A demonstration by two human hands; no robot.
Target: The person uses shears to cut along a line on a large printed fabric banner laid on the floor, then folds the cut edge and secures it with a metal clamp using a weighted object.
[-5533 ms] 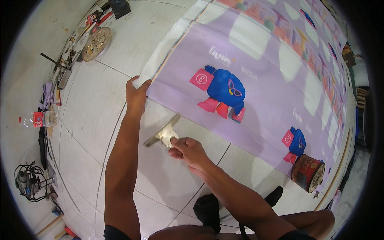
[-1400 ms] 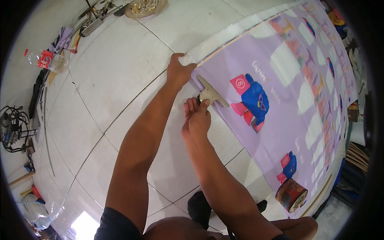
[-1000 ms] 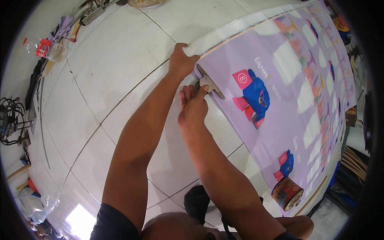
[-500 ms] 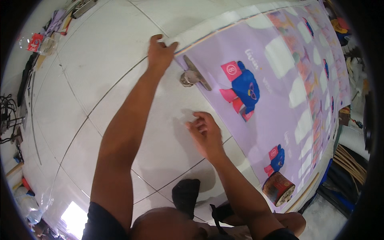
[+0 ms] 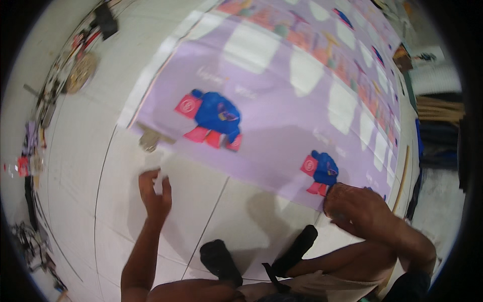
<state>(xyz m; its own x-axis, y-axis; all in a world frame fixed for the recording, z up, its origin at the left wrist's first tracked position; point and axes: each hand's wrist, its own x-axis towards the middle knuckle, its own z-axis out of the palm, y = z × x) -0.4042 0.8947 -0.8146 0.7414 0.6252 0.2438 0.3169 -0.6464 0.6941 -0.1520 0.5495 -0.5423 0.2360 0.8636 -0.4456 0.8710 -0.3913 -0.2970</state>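
A large lilac printed sheet [image 5: 271, 151] with blue cartoon figures and white shapes spreads over the tiled floor. A metal bulldog clip [image 5: 149, 140] grips its near left corner. Just short of that clip, my left hand [image 5: 156, 195] hovers over the tiles, empty, thumb and fingers apart. At the sheet's near right corner my right hand [image 5: 363, 207] wraps around a rusty can [image 5: 329, 200], which it mostly hides. Motion blurs this hand a little.
My feet in black socks [image 5: 220, 259] stand on the white tiles [image 5: 201, 201] close to the sheet's near edge. Tools and odds and ends [image 5: 45, 110] line the left wall. Bundled sticks [image 5: 437, 109] and dark rolls [image 5: 438, 146] lie at the right.
My view has swung toward the right. My left hand has left the sheet's corner and come nearer. My right hand has moved from above the floor to the rusty can and closed around it.
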